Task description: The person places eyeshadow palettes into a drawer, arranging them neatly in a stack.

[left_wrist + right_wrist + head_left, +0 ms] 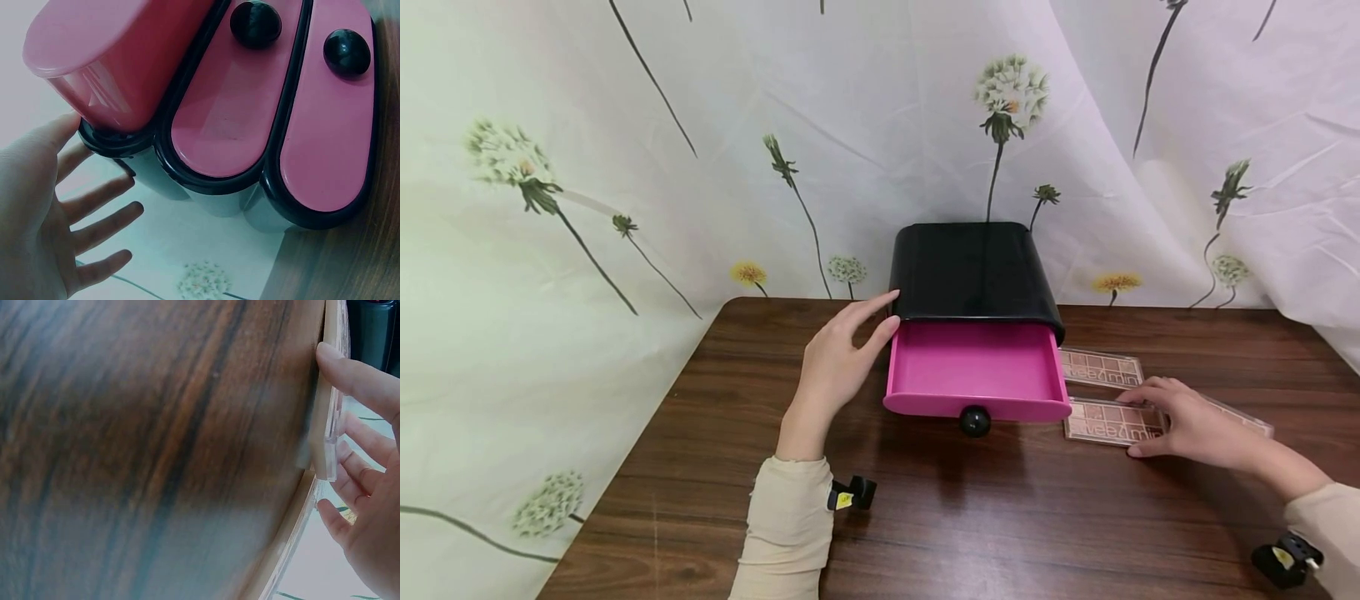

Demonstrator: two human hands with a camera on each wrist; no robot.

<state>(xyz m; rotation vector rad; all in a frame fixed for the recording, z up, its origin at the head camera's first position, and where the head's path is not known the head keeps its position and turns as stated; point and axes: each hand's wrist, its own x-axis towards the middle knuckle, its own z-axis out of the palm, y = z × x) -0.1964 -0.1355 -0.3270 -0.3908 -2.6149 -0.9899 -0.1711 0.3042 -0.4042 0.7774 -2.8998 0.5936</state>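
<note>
A black storage box (970, 271) stands at the back of the table. Its pink top drawer (925, 405), with a black knob (975, 421), is pulled out and holds nothing. My left hand (838, 358) touches the box's upper left side with its thumb and fingertips, fingers spread in the left wrist view. To the right, my right hand (1195, 425) grips the right end of a clear-lidded eyeshadow palette (1097, 422), thumb on the near edge and fingers at the far edge. A second palette (1101, 368) lies behind it. Another palette (1240, 415) is partly hidden behind the right hand.
Below the pulled-out drawer, two lower pink drawers (231, 125) with black knobs are closed. The dark wooden table (925, 525) extends in front and to both sides. A white cloth (700, 167) printed with dandelions hangs behind the table.
</note>
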